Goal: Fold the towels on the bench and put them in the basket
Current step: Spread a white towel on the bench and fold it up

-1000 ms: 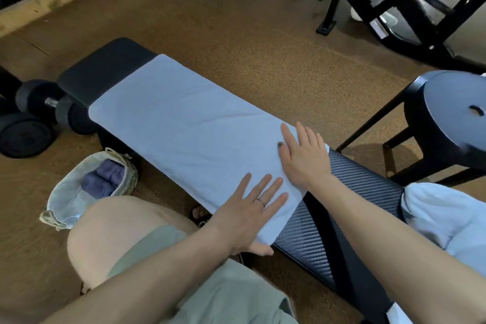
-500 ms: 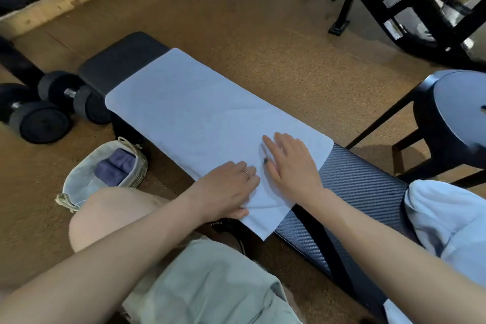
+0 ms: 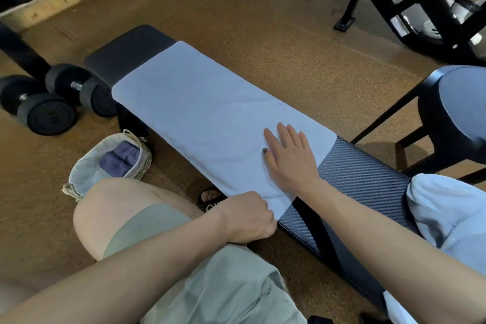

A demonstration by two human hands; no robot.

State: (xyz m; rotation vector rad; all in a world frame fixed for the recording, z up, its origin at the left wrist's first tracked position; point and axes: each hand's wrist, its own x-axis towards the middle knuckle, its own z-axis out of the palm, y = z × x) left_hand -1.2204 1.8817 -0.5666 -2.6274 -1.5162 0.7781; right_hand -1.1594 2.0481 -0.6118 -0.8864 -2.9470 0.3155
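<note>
Pale blue towel (image 3: pixel 210 113) flat along black padded bench (image 3: pixel 363 173).
Right hand (image 3: pixel 289 158) pressing flat, fingers straight; left hand (image 3: pixel 248 216) curled, pinching towel's near corner.

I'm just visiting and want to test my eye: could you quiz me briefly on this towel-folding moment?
1. True or false: the right hand lies flat on the pale blue towel.
2. What does the left hand grip?
A. towel's near corner
B. a dumbbell
C. the basket
3. What lies in the basket on the floor?

Key: 1 true. 2 A. 3 Dark blue rolled towels.
</note>
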